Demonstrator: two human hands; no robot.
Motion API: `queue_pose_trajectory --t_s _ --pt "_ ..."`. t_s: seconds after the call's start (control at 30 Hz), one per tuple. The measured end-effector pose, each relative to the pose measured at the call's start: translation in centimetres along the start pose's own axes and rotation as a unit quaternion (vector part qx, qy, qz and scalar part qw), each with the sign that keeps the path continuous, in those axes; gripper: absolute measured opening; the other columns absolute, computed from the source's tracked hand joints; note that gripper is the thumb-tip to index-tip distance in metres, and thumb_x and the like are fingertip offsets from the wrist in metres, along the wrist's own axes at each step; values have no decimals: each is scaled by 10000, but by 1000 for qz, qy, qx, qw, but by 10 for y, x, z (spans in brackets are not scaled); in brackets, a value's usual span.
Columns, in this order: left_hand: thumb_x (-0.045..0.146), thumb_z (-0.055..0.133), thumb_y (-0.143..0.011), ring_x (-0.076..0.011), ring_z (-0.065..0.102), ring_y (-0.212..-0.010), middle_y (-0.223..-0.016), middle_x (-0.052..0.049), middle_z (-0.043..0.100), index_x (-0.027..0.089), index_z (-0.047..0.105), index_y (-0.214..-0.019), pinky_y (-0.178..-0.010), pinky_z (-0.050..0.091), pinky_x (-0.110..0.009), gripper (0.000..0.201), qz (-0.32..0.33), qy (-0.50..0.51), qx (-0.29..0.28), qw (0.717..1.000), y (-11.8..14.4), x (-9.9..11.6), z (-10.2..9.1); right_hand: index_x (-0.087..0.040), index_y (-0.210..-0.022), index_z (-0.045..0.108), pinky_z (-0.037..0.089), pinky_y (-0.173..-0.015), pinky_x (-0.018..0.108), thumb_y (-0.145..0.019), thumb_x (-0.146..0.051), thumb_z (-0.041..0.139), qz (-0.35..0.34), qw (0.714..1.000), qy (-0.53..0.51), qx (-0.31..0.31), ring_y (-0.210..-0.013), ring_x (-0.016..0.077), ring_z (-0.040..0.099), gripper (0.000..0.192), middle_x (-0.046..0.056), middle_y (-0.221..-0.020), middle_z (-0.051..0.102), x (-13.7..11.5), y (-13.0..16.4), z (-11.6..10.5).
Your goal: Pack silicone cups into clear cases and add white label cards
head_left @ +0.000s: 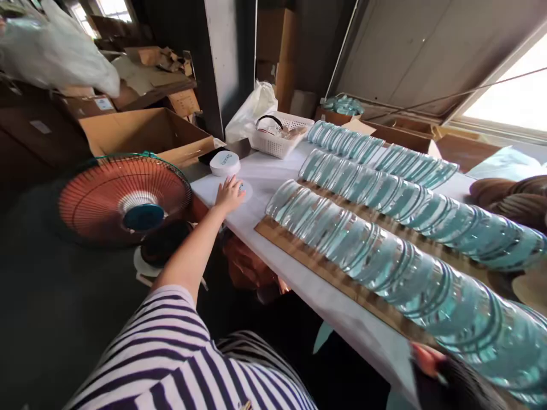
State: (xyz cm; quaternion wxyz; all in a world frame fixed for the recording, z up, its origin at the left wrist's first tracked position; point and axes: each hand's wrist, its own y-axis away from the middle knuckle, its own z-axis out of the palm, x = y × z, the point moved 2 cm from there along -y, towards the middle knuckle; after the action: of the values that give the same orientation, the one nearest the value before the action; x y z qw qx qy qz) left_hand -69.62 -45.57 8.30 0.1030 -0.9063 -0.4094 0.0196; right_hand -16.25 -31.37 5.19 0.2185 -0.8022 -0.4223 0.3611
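Stack of white round printed pieces [225, 165] is located near the far left corner of the white table [271, 168], just beyond the fingertips of the left hand [231, 195]. A flat white disc [247, 192] with blue print is positioned partly beneath the same hand, with its exposed edge toward the thumb side. The left hand is extended palm down at the end of a nearly straight arm, with the fingers spread and directed at the stack. No object is seen to be clenched; the fingers are loosely laid over the disc, and whether its edge is pinched cannot be told. Contact between fingertips and stack cannot be confirmed either.

Governing relation: the disc is under the hand, and the stack is directly ahead along the line of the forearm. Since both are round in outline, no long axis is presented. The left hand is the nearer one; the right hand is not shown, so its grip cannot be stated.

Rows of clear curved sheets [337, 236] are set to the right, well apart from the hand, with their length run from far left to near right. A white basket [278, 149] is placed beyond the stack.
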Motion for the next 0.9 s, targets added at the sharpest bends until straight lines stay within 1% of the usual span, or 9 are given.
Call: queue_pose_trajectory --t_s 0.07,0.17,0.27,0.33,0.43,0.57,0.63,0.73,0.9 --pt "420 375 -959 -345 240 -1478 -1585 -186 293 73 394 -1479 -1177 233 -543 625 1 -19 -70 997 -1 -16 9 -257 -776 654 464 -497 284 -913 -294 554 -128 987 -68 -66 -547 156 635 174 42 -648 669 -45 -29 36" --pt "445 386 -950 -334 282 -1461 -1561 -202 338 42 388 -1476 -1187 233 -481 663 50 -27 -108 993 12 -18 16 -216 -768 668 471 -546 278 -934 -273 492 -194 962 -123 -145 -597 153 637 248 40 -707 691 -116 -73 101" --pt "457 437 -934 -357 327 -1433 -1531 -210 388 66 453 -1440 -1171 254 -501 640 93 4 -65 993 46 -12 12 -195 -1092 693 528 -757 305 -912 -338 527 -201 929 -164 -265 -925 204 683 284 86 -1073 723 -173 -104 173" --pt "433 439 -940 -352 373 -1408 -1492 -204 447 97 513 -1395 -1158 275 -520 570 108 60 -39 992 72 -10 6 -157 -1340 572 466 -988 414 -803 -443 657 -216 913 -154 -311 -1258 311 534 614 157 -1396 557 -199 -115 214" --pt "343 368 -971 -268 468 -1351 -1410 -161 551 154 573 -1324 -1151 325 -456 449 93 210 14 973 104 -17 -1 -167 -1476 424 282 -1101 597 -738 -545 702 -223 906 -96 -346 -1398 426 320 874 200 -1549 350 -220 -121 257" --pt "481 480 -914 -256 565 -1231 -1302 -163 603 156 578 -1233 -1046 445 -416 466 -120 440 146 878 132 -48 6 -217 -1469 429 211 -1079 663 -892 -416 556 -236 898 -44 -369 -1380 430 314 623 178 -1553 346 -228 -120 278" --pt "638 533 -829 -267 667 -1015 -1113 -162 674 143 604 -1111 -841 542 -395 574 -243 572 49 782 140 -56 20 -235 -1465 433 221 -1078 648 -930 -360 495 -232 896 -36 -376 -1377 410 318 552 156 -1549 363 -228 -120 281" --pt "739 598 -721 -233 694 -756 -862 -125 712 127 639 -963 -649 537 -323 659 -286 697 -160 638 144 -46 32 -249 -1458 444 225 -1088 633 -951 -357 457 -229 894 -45 -382 -1385 393 315 518 135 -1551 370 -226 -120 282" --pt "517 825 -607 -141 617 -593 -722 -41 696 118 673 -871 -535 473 -233 502 -261 719 -73 639 145 -25 21 -214 -1437 477 226 -1138 614 -892 -332 538 -202 905 -147 -345 -1442 385 263 561 142 -1563 347 -222 -116 265"
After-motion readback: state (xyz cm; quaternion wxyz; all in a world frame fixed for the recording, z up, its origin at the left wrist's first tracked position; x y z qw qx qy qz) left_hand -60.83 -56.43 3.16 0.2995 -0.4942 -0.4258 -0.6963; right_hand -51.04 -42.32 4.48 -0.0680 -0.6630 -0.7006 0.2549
